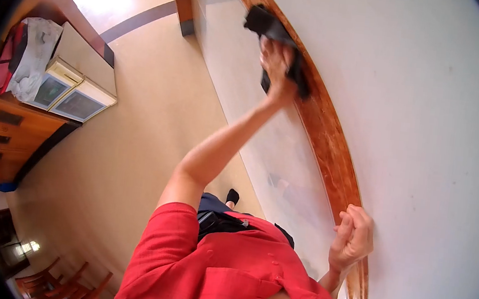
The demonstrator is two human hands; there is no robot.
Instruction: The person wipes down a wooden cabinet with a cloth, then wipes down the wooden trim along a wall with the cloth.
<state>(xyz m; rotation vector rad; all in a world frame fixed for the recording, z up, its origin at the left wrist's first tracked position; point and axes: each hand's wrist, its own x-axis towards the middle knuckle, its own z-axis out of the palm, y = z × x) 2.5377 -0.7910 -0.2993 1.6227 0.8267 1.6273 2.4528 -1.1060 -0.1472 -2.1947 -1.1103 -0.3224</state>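
Observation:
My left hand (276, 66) is stretched far forward, with a black cloth (301, 86) under and around its fingers. It presses the cloth onto a reddish-brown wooden rail (325, 141) that runs along the wall. Part of the cloth bunches up beyond the fingertips, and the hand is slightly blurred. My right hand (353, 237) is loosely closed, fingers curled in, beside the near part of the rail against the white wall (427, 140). Nothing shows inside it.
Light tiles (285, 160) cover the wall below the rail. Left, a white cabinet with glass doors (75, 97) stands by a wooden drawer unit (10, 140), with a plastic-wrapped bundle (36, 58) on top. Wooden chairs (61, 288) stand lower left. Beige floor (135, 138) lies between.

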